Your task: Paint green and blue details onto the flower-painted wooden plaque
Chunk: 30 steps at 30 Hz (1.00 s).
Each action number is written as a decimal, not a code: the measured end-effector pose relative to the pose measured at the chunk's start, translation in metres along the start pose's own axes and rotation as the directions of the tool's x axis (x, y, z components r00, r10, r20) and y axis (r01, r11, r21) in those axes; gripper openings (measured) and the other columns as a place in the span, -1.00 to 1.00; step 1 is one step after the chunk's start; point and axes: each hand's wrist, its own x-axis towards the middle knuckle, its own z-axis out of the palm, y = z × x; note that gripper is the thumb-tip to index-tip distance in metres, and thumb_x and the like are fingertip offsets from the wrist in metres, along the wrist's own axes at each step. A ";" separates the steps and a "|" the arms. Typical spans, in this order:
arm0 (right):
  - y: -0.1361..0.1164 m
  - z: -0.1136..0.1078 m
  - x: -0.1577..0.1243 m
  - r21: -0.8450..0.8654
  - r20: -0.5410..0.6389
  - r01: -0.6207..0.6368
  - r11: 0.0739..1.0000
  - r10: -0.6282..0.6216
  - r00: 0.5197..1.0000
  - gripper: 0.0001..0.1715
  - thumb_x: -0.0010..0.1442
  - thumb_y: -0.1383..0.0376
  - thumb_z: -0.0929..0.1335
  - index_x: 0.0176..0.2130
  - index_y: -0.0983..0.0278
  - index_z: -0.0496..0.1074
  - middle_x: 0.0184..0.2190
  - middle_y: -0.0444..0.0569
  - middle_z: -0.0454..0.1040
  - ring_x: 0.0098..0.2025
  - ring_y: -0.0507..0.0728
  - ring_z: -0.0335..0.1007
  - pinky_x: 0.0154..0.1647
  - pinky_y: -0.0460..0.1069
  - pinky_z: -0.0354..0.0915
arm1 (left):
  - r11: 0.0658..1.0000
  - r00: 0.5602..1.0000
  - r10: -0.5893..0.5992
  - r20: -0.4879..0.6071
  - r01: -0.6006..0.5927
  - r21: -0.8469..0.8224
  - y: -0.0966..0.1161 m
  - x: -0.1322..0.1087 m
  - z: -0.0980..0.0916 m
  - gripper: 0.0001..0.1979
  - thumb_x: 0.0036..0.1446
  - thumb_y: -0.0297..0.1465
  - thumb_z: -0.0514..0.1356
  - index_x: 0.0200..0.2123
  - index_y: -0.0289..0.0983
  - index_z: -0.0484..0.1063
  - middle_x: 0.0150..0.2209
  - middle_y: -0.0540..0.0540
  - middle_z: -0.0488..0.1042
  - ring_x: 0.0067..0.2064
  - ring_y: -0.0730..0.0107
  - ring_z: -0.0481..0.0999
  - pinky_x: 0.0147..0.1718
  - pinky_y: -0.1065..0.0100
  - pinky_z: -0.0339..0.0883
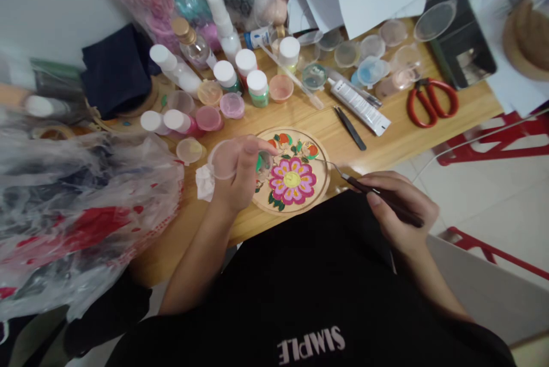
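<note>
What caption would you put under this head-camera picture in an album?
Left hand holds a small pot at a flower-painted wooden disc, right hand a thin dark tool, paint bottles behind.

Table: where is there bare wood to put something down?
The widest bare wood lies between the black tweezers and the red scissors, running to the edge beside the painted disc. A narrower strip sits between the left hand, which holds a clear cup, and the plastic bag. Behind the disc it is crowded with paint bottles and small cups.
</note>
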 end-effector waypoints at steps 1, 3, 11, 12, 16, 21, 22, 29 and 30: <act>0.000 0.000 0.000 0.003 0.000 0.001 1.000 -0.001 1.000 -0.73 0.24 0.41 0.44 -0.10 0.11 0.64 -0.27 -0.04 0.64 -0.26 0.11 0.60 -0.26 0.01 0.51 | 1.000 1.000 0.002 0.001 -0.002 0.004 0.000 0.000 0.000 -0.38 0.45 0.03 -0.03 -0.43 -0.18 0.62 -0.57 -0.02 0.49 -0.50 0.43 0.48 -0.49 0.29 0.24; -0.001 0.000 0.001 0.008 0.003 -0.002 1.000 0.002 1.000 -0.72 0.24 0.41 0.43 -0.10 0.11 0.64 -0.26 -0.05 0.64 -0.26 0.11 0.60 -0.24 0.01 0.51 | 1.000 1.000 -0.005 0.001 0.005 0.016 0.000 0.000 0.000 -0.37 0.45 0.04 -0.04 -0.43 -0.16 0.62 -0.58 -0.03 0.48 -0.50 0.41 0.49 -0.49 0.28 0.23; -0.001 0.000 0.001 0.015 -0.002 -0.019 1.000 0.020 1.000 -0.76 0.25 0.38 0.44 -0.11 0.12 0.64 -0.26 -0.04 0.64 -0.26 0.12 0.60 -0.24 0.02 0.51 | 1.000 1.000 -0.008 -0.008 0.008 -0.008 0.000 -0.001 0.001 -0.40 0.45 0.03 -0.03 -0.43 -0.15 0.60 -0.59 -0.01 0.46 -0.51 0.42 0.49 -0.51 0.28 0.20; -0.001 0.000 0.001 0.022 -0.005 -0.018 1.000 0.018 1.000 -0.77 0.25 0.37 0.45 -0.11 0.12 0.65 -0.27 -0.05 0.65 -0.26 0.12 0.60 -0.25 0.02 0.51 | 1.000 1.000 -0.011 -0.006 0.011 -0.009 0.000 -0.001 0.001 -0.40 0.45 0.03 -0.02 -0.43 -0.15 0.60 -0.58 -0.01 0.47 -0.51 0.42 0.49 -0.51 0.28 0.20; -0.001 0.001 0.002 0.022 -0.015 -0.019 1.000 0.019 1.000 -0.82 0.24 0.33 0.46 -0.15 0.11 0.65 -0.30 -0.05 0.65 -0.30 0.12 0.60 -0.30 0.03 0.52 | 1.000 1.000 -0.015 0.002 0.015 -0.002 0.001 0.000 0.001 -0.37 0.44 0.06 -0.04 -0.44 -0.16 0.59 -0.55 -0.03 0.50 -0.48 0.38 0.49 -0.49 0.25 0.22; -0.003 0.002 0.003 -0.014 -0.021 -0.052 0.999 0.052 0.998 -0.87 0.23 0.30 0.45 -0.19 0.13 0.64 -0.32 -0.02 0.66 -0.31 0.15 0.60 -0.31 0.07 0.54 | 1.000 1.000 -0.005 0.018 0.005 0.002 0.001 0.001 0.001 -0.38 0.44 0.05 -0.05 -0.45 -0.12 0.59 -0.58 -0.03 0.48 -0.47 0.37 0.52 -0.47 0.23 0.22; -0.003 0.002 0.003 -0.013 -0.019 -0.057 0.998 0.056 0.998 -0.87 0.23 0.30 0.45 -0.20 0.14 0.64 -0.32 -0.02 0.66 -0.32 0.15 0.60 -0.31 0.07 0.54 | 1.000 1.000 -0.008 0.020 0.008 0.004 0.000 0.001 0.001 -0.38 0.44 0.06 -0.05 -0.45 -0.12 0.59 -0.57 -0.03 0.49 -0.47 0.38 0.51 -0.47 0.23 0.23; -0.003 0.004 0.004 0.045 -0.036 -0.043 0.998 0.044 0.998 -0.83 0.25 0.34 0.45 -0.16 0.13 0.65 -0.30 -0.03 0.65 -0.31 0.12 0.61 -0.32 0.03 0.55 | 0.999 0.999 -0.039 -0.009 0.039 0.000 0.000 0.000 0.001 -0.39 0.42 0.07 -0.01 -0.45 -0.13 0.61 -0.57 -0.05 0.50 -0.50 0.36 0.51 -0.51 0.23 0.21; -0.002 0.003 0.003 0.051 -0.037 -0.042 0.998 0.043 0.998 -0.82 0.25 0.34 0.45 -0.15 0.12 0.65 -0.29 -0.04 0.65 -0.31 0.12 0.61 -0.32 0.02 0.56 | 0.999 0.999 -0.039 -0.008 0.039 0.001 0.001 0.000 0.001 -0.40 0.42 0.07 -0.01 -0.46 -0.12 0.61 -0.57 -0.05 0.50 -0.50 0.35 0.50 -0.50 0.23 0.21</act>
